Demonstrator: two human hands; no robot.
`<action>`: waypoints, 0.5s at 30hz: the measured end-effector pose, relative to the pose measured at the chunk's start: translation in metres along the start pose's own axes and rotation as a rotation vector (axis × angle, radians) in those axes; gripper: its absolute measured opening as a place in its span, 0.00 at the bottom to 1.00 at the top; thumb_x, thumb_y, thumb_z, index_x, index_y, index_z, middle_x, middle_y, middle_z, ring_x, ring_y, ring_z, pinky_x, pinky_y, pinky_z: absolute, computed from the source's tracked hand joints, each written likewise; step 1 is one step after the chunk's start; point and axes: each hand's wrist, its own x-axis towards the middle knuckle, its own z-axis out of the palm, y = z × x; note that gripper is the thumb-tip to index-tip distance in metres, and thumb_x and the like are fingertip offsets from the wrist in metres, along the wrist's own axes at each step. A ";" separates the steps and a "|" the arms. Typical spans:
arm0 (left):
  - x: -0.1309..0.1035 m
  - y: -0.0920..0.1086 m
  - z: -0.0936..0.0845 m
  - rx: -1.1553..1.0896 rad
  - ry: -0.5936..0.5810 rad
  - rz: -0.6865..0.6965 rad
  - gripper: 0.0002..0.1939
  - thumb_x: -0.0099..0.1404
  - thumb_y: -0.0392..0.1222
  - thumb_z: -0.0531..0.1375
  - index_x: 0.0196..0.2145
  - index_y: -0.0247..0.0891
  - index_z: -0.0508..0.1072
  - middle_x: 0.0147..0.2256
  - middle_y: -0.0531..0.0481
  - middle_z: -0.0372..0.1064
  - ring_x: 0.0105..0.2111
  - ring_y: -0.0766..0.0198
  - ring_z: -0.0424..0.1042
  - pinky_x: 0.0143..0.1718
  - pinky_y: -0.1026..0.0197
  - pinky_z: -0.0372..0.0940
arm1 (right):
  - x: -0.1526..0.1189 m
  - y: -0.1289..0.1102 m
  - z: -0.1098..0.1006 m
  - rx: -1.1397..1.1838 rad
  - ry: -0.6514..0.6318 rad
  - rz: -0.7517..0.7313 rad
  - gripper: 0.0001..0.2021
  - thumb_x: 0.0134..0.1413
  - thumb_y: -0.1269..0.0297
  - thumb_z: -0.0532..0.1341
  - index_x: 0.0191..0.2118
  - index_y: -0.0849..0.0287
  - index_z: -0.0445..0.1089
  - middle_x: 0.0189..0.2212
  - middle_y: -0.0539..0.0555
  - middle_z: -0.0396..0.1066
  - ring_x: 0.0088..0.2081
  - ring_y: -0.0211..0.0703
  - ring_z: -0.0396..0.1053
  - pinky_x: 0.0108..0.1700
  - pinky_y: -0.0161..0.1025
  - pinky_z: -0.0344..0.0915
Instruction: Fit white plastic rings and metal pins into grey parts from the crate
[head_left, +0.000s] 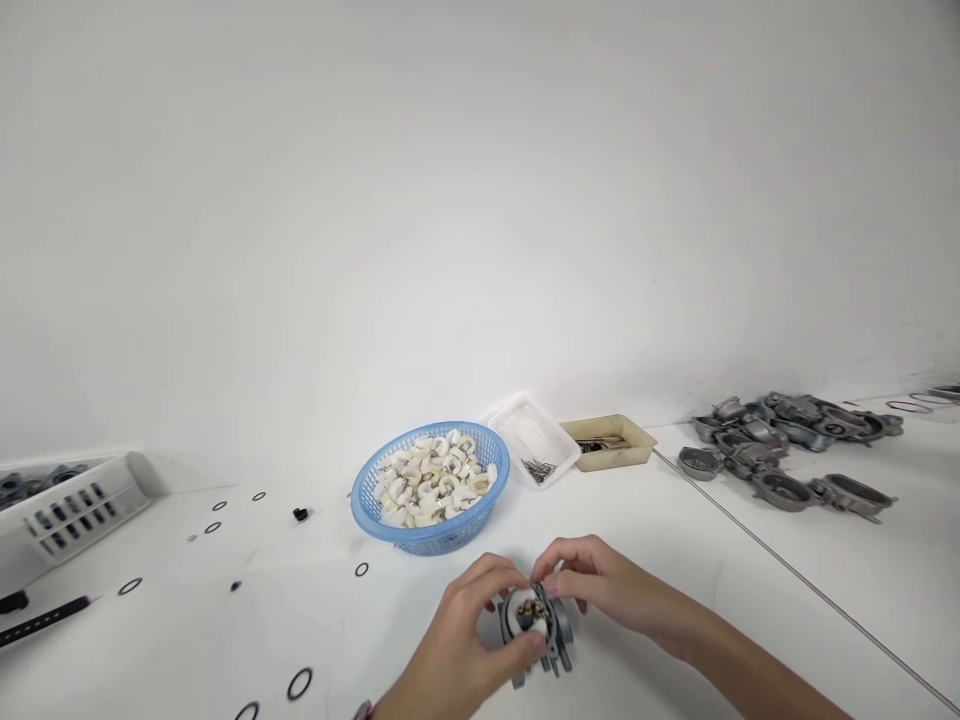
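A grey metal carburetor body (559, 640) sits on the white table near the front, its open side facing up. Inside it show a white plastic float (517, 603) and small brass parts. My left hand (476, 625) is wrapped round the body from the left, thumb on the near side and fingers on the far side. At the far right edge of the opening, my right hand (592, 580) has thumb and forefinger pinched together. Whatever lies between those fingertips is too small to make out.
Behind the hands stands a blue basket (431, 540) of white floats. Beside it are a white tray (529, 430) with small pins and a yellowish tray (619, 457). Grey castings (784, 490) lie piled at right, a white crate (82, 515) at left. Black rings (300, 684) are scattered about.
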 end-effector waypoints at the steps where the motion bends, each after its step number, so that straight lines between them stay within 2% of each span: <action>1: 0.000 0.000 0.000 0.001 0.003 0.005 0.13 0.63 0.38 0.68 0.46 0.45 0.77 0.46 0.50 0.72 0.42 0.59 0.70 0.47 0.61 0.64 | 0.000 0.001 0.000 -0.014 -0.001 -0.014 0.10 0.57 0.59 0.65 0.42 0.55 0.80 0.35 0.50 0.72 0.37 0.42 0.63 0.41 0.40 0.60; 7: 0.000 0.001 0.000 0.000 -0.001 0.014 0.13 0.62 0.37 0.68 0.45 0.45 0.78 0.45 0.50 0.72 0.43 0.58 0.70 0.46 0.60 0.64 | 0.002 0.004 0.002 -0.057 -0.007 -0.111 0.10 0.48 0.67 0.65 0.39 0.54 0.79 0.43 0.52 0.73 0.42 0.46 0.66 0.43 0.40 0.63; 13: -0.001 0.000 0.001 0.004 0.003 0.025 0.13 0.62 0.37 0.68 0.45 0.45 0.77 0.44 0.50 0.71 0.43 0.57 0.70 0.46 0.60 0.64 | -0.001 0.002 0.000 -0.112 0.020 -0.073 0.11 0.47 0.69 0.63 0.39 0.54 0.78 0.35 0.50 0.71 0.37 0.44 0.66 0.40 0.39 0.61; 15: 0.000 -0.001 0.001 0.006 0.007 0.024 0.13 0.61 0.37 0.68 0.44 0.46 0.77 0.44 0.50 0.71 0.43 0.58 0.70 0.45 0.60 0.64 | 0.000 0.003 0.000 -0.125 0.021 -0.092 0.11 0.48 0.69 0.63 0.40 0.54 0.78 0.36 0.50 0.72 0.38 0.44 0.67 0.40 0.40 0.62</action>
